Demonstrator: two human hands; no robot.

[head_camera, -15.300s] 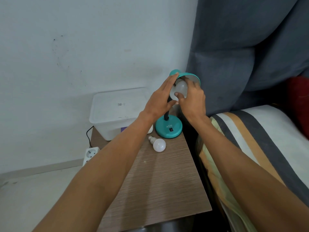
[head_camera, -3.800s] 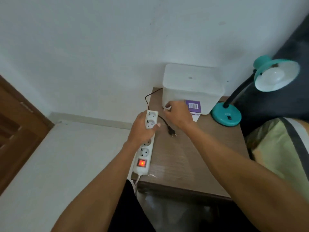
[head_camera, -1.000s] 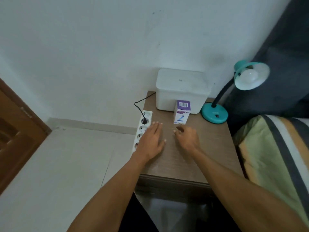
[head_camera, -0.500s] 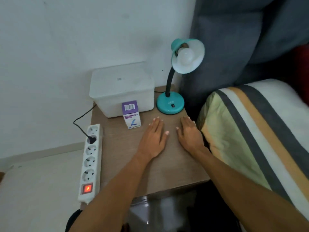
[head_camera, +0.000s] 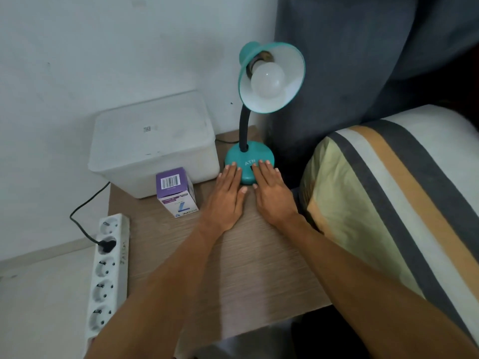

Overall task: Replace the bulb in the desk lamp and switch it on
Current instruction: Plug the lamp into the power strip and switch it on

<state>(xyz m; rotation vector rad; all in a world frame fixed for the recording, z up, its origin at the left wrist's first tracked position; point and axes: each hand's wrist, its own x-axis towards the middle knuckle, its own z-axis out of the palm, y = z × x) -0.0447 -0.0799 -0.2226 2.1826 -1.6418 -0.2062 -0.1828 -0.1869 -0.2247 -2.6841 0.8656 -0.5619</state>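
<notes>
A teal desk lamp stands at the back of the wooden side table. A white bulb sits in its shade and is unlit. My left hand lies flat, fingertips on the left front of the lamp's base. My right hand lies flat beside it, fingertips on the base and covering the black switch. Neither hand holds anything. The lamp's black cord is plugged into a white power strip.
A white plastic box stands at the table's back left, with a purple and white bulb carton in front of it. A striped pillow and dark headboard lie to the right. The power strip hangs along the table's left edge.
Both hands have slid forward across the table, and their fingertips now rest on the lamp's base. The bulb is still unlit.
</notes>
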